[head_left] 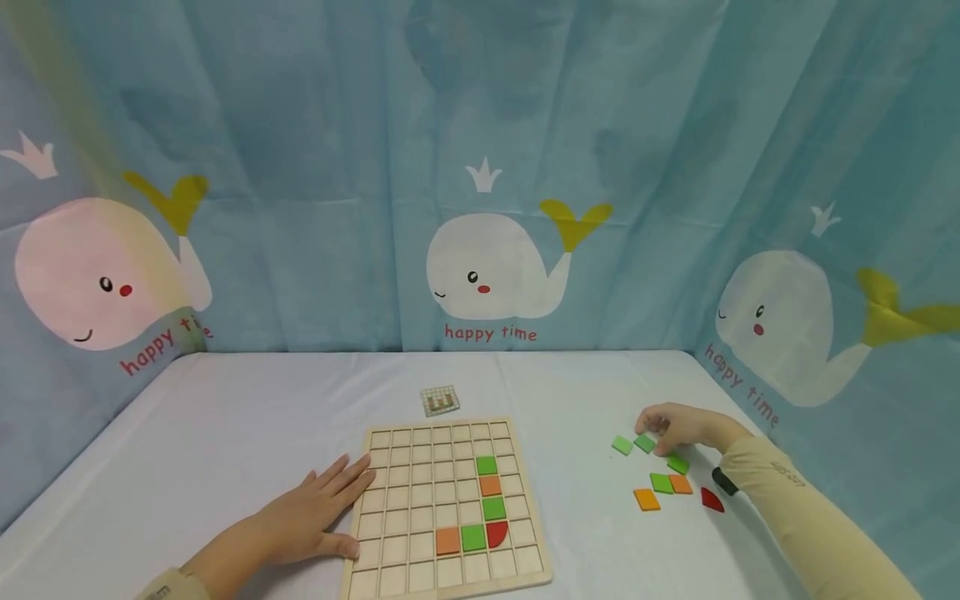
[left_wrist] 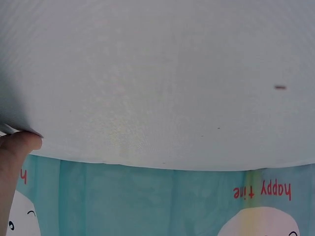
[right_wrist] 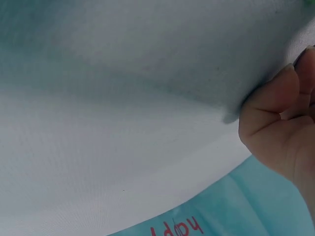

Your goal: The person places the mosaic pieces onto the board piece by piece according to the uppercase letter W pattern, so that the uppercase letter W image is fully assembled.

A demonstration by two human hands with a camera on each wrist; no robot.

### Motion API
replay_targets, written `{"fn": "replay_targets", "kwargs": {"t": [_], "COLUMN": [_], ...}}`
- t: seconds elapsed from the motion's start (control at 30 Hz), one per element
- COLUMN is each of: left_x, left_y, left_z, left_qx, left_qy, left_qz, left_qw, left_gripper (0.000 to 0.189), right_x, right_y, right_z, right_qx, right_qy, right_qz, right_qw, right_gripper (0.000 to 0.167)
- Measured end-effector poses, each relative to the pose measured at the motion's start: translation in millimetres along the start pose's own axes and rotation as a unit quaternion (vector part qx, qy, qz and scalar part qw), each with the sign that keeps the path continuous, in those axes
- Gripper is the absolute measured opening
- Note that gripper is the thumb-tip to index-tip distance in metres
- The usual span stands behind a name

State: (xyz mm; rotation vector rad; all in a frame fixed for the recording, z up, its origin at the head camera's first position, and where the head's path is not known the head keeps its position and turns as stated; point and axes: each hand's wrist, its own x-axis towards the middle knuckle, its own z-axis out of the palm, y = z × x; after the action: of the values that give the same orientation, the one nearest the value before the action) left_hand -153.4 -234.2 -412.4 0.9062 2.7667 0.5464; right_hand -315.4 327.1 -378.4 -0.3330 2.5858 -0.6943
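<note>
A wooden grid board (head_left: pixel 397 502) lies on the white table, with green, orange and red pieces set in some of its squares. Against its left edge rests my left hand (head_left: pixel 311 512), fingers spread and thumb by the lower rim. Out to the right, my right hand (head_left: pixel 686 425) has its thumb and a fingertip at opposite edges of a green square tile (head_left: pixel 644 443). Its fingers (right_wrist: pixel 275 93) are bent in the right wrist view, where that tile is hidden. Another green tile (head_left: pixel 622 446) lies just left of the fingertips, and a third green tile (head_left: pixel 678 464) below the hand.
Nearer me lie one more green tile (head_left: pixel 661 483), two orange tiles (head_left: pixel 647 500) and a red quarter-round piece (head_left: pixel 712 500). A dark object (head_left: pixel 724 481) sits beside the right sleeve. Behind the board is a small patterned grid card (head_left: pixel 439 401). A whale-print curtain (head_left: pixel 330 250) surrounds the table.
</note>
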Motion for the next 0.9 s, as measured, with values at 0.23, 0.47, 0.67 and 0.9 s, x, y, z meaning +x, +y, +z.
{"fn": "replay_targets", "kwargs": {"t": [0.23,0.47,0.67,0.9], "left_x": [1.6,0.5,0.1,0.3], "left_y": [-1.9,-3.5,-1.9,-2.1], "left_z": [0.0,1.4,1.0,1.4], "left_qx": [-0.004,-0.010,-0.015,-0.010], "left_qy": [-0.004,-0.010,-0.016,-0.015], "left_qz": [0.000,0.001,-0.005,-0.002], "left_qw": [1.0000,0.9999,0.9998,0.9998], "left_gripper": [0.091,0.091,0.091,0.090], "right_x": [-1.5,-4.1,-6.5,-17.3], "right_y": [-1.3,-1.0,7.1,7.3], "right_z": [-1.0,3.6,5.5,1.8], "right_qx": [0.004,0.016,0.042,0.078], "right_qy": [0.001,0.015,0.015,0.002], "right_qz": [-0.008,-0.017,-0.042,-0.091], "right_qw": [1.0000,0.9996,0.9981,0.9928], "right_gripper": [0.027,0.023,0.019,0.019]}}
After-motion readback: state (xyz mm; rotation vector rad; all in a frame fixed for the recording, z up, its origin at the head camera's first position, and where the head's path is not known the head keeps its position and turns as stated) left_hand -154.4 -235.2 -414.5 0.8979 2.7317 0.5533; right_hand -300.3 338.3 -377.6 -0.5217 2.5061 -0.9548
